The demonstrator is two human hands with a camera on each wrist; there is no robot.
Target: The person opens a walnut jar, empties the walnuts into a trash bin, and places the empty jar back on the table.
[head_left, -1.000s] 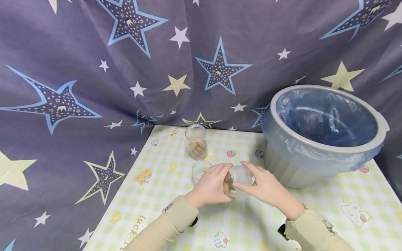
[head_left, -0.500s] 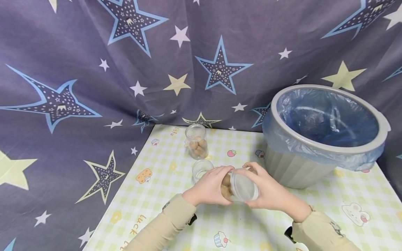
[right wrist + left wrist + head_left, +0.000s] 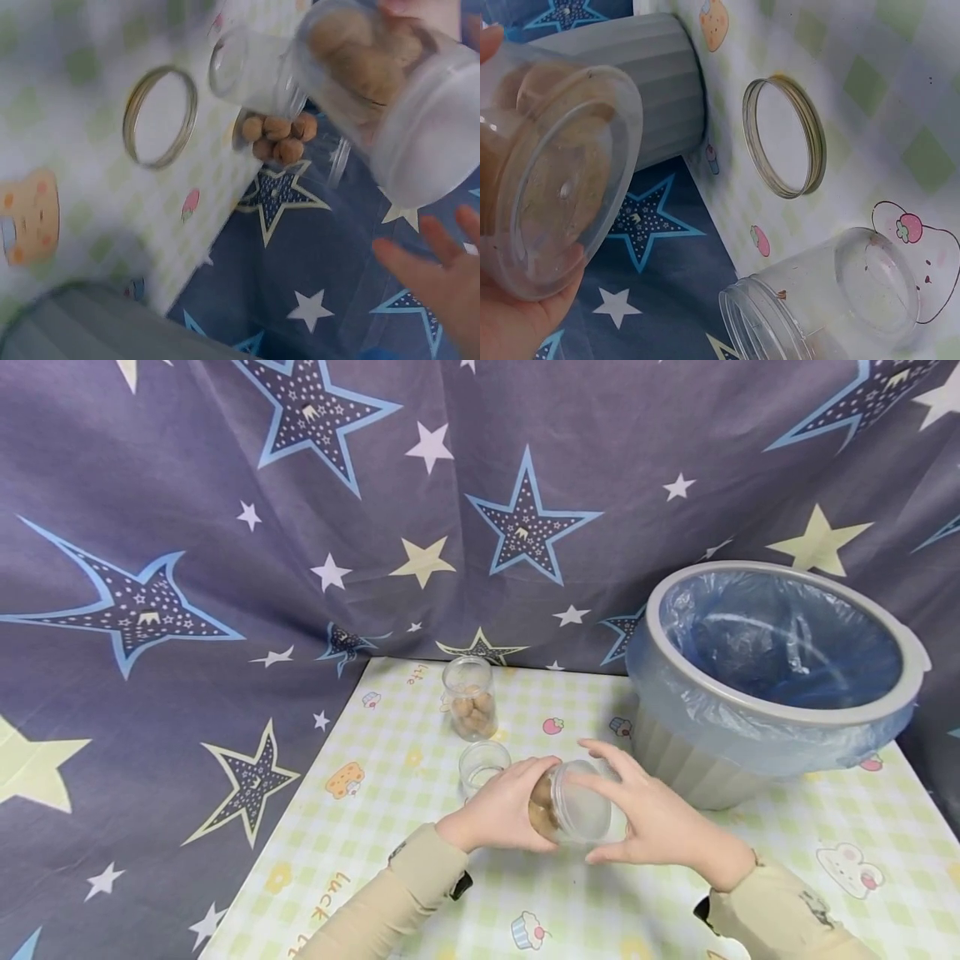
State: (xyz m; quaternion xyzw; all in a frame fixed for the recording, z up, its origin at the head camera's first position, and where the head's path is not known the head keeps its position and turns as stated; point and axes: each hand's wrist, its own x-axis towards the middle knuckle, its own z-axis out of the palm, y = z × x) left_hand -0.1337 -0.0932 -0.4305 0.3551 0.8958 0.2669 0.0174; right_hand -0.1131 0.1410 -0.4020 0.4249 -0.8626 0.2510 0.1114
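Observation:
My left hand [image 3: 498, 810] grips a clear jar with walnuts [image 3: 543, 807] inside, held tilted above the table. Its frosted white lid [image 3: 585, 802] faces right, towards my right hand [image 3: 652, 818]. The fingers of that hand are spread around the lid, and in the right wrist view they are apart from it. Behind my left hand stands a clear jar [image 3: 480, 766] with no walnuts visible in it. Farther back, another clear jar [image 3: 471, 706] without a lid holds several walnuts [image 3: 277, 135]. The left wrist view shows the held jar's round base [image 3: 566, 180].
A grey bin [image 3: 697, 768] lined with a blue bag [image 3: 780, 635] stands at the right. On the checked tablecloth [image 3: 405, 877] lies a gold-edged ring [image 3: 814, 142], hidden in the head view. A starry curtain [image 3: 360, 552] hangs behind the table.
My right hand gripped and turned the lid, then its fingers spread away from it. The held jar's lid end now faces more towards the head camera. The left hand keeps its hold.

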